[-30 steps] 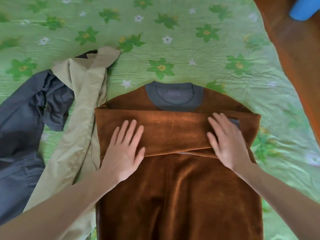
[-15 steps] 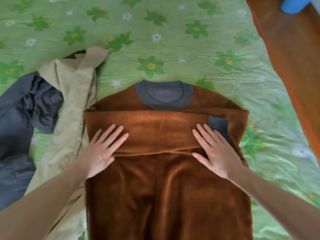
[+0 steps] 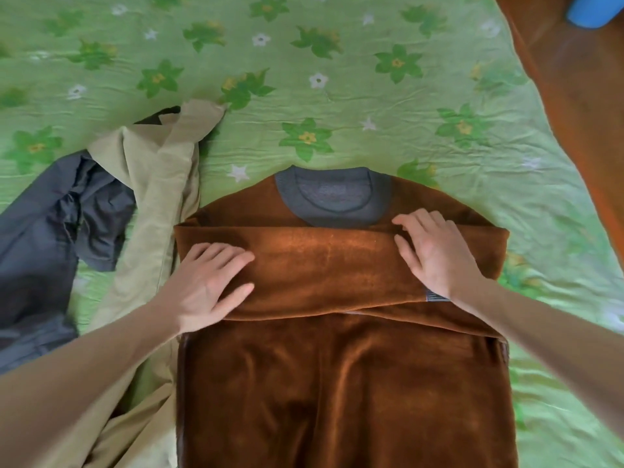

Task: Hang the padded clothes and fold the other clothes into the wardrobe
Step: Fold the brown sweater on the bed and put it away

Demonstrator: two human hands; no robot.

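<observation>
brown velvety sweater with grey collar lies flat on the green flowered bedsheet; left hand and right hand press its folded sleeves, fingers spread, grasping nothing.

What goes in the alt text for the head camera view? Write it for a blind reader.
Two bare hands, left hand and right hand, press flat on the folded-over sleeves of a brown velvety sweater with a grey collar, spread on a green flower-print bedsheet. A beige garment and a dark grey garment lie to its left.
</observation>
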